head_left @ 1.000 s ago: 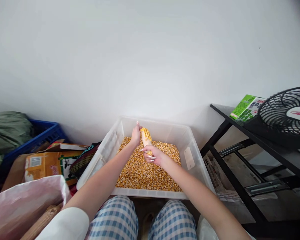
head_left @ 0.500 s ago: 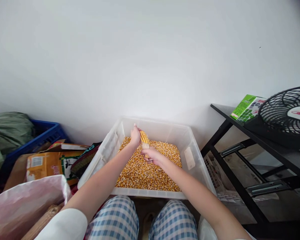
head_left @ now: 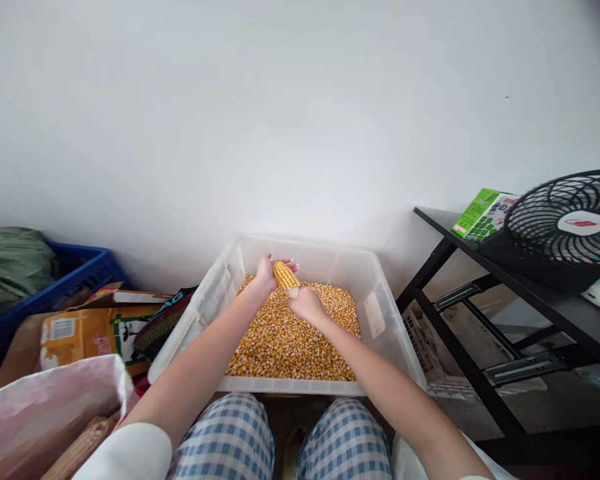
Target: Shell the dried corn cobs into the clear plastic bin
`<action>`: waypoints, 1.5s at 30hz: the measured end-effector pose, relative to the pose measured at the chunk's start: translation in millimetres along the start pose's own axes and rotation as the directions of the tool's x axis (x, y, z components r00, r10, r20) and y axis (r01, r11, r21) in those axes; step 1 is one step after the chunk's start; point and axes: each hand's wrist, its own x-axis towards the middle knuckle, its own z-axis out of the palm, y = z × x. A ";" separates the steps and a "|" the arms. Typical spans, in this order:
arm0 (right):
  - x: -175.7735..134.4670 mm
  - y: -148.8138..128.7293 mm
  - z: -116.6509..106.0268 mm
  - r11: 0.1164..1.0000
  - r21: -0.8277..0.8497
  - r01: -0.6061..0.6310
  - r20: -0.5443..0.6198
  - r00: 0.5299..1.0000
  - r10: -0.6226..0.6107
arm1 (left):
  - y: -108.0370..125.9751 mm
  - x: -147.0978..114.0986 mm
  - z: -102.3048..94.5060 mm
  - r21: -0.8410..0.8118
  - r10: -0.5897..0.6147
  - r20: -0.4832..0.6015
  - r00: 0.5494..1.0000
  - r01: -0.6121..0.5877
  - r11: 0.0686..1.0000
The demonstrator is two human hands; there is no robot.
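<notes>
A yellow corn cob (head_left: 285, 275) with rows of kernels on it is held over a heap of loose corn kernels (head_left: 290, 347). The pale stem end of the cob is in my right hand (head_left: 307, 305), whose fingers are closed round it. At the far end, my left hand (head_left: 267, 273) lies beside and behind the cob with its fingers stretched out past it; whether the palm touches the cob is hard to see. The kernels lie in a translucent plastic bin (head_left: 380, 293) in front of my knees.
On the left stand a pinkish-white sack (head_left: 55, 393) with bare cobs inside, an orange package (head_left: 75, 337) and a blue crate (head_left: 85, 273). A black table (head_left: 460, 243) on the right carries a fan (head_left: 580, 223) and a green box (head_left: 480, 213). A white wall (head_left: 300, 120) rises behind the bin.
The fingers of my left hand have loosened and stretched out. My right hand has closed round the stem end, and more of the cob shows. The view has shifted slightly.
</notes>
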 end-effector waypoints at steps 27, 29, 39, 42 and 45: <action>2.9 -1.1 -23.9 0.811 0.543 -0.221 0.619 0.757 -0.209 | -2.1 -34.7 29.3 0.145 0.099 0.437 0.894 -0.178 0.973; 3.4 0.3 -22.6 0.799 0.549 -0.246 0.631 0.749 -0.203 | -7.8 -38.7 35.1 0.175 0.125 0.410 0.903 -0.213 0.961; -5.4 9.6 -15.0 0.680 0.612 -0.404 0.697 0.681 -0.223 | -27.5 -46.3 33.8 0.214 0.274 0.419 0.866 -0.387 0.897; -3.1 14.4 -17.0 0.668 0.617 -0.417 0.688 0.698 -0.200 | -31.8 -41.1 29.8 0.204 0.302 0.409 0.861 -0.409 0.889; -0.5 15.4 -20.8 0.672 0.610 -0.420 0.698 0.686 -0.205 | -31.5 -36.4 27.4 0.127 0.282 0.424 0.861 -0.365 0.922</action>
